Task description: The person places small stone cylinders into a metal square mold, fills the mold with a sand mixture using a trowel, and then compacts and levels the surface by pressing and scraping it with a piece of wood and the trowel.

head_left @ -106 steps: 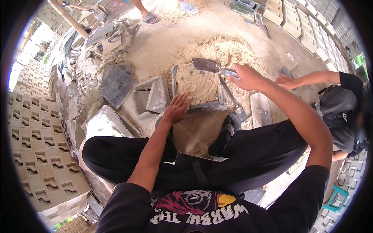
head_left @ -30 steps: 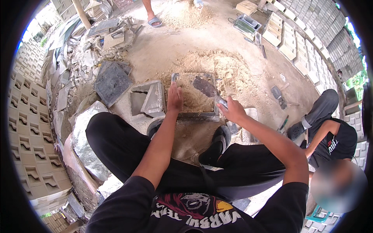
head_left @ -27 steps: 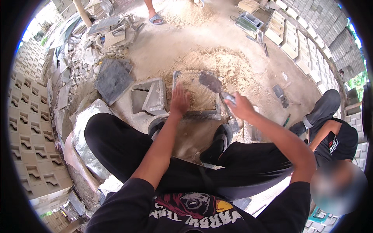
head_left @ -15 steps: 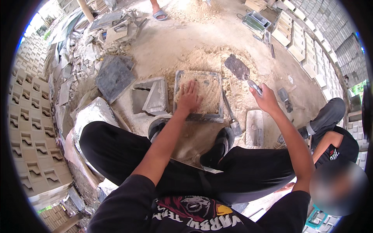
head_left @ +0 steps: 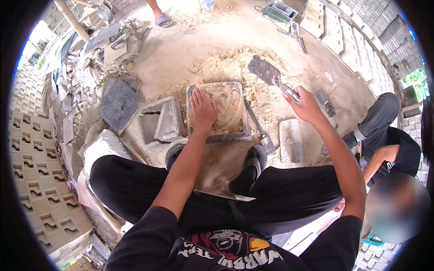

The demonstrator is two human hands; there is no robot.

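Observation:
A square metal mould frame (head_left: 246, 118) lies on the ground in front of me, filled with pale, crumbly sandy mix (head_left: 228, 106). My left hand (head_left: 205, 112) rests flat on the mix along the frame's left side, fingers stretched toward the far left corner and holding nothing. To the right, my right hand (head_left: 308, 106) grips the handle of a trowel (head_left: 264, 71). Its dark, caked blade hovers over or rests on loose mix beyond the frame's far right corner; I cannot tell which.
Left of the frame sit a broken-looking grey block form (head_left: 168, 118) and dark plates (head_left: 118, 105). A small spade-like tool (head_left: 266, 143) and a plastering float (head_left: 290, 141) lie to the right. Another person (head_left: 398, 156) sits at far right; a sandalled foot (head_left: 163, 21) stands farther off.
My left hand has slid across the mix toward the frame's left side and far left corner. The right hand keeps its hold on the trowel. The whole view has shifted slightly.

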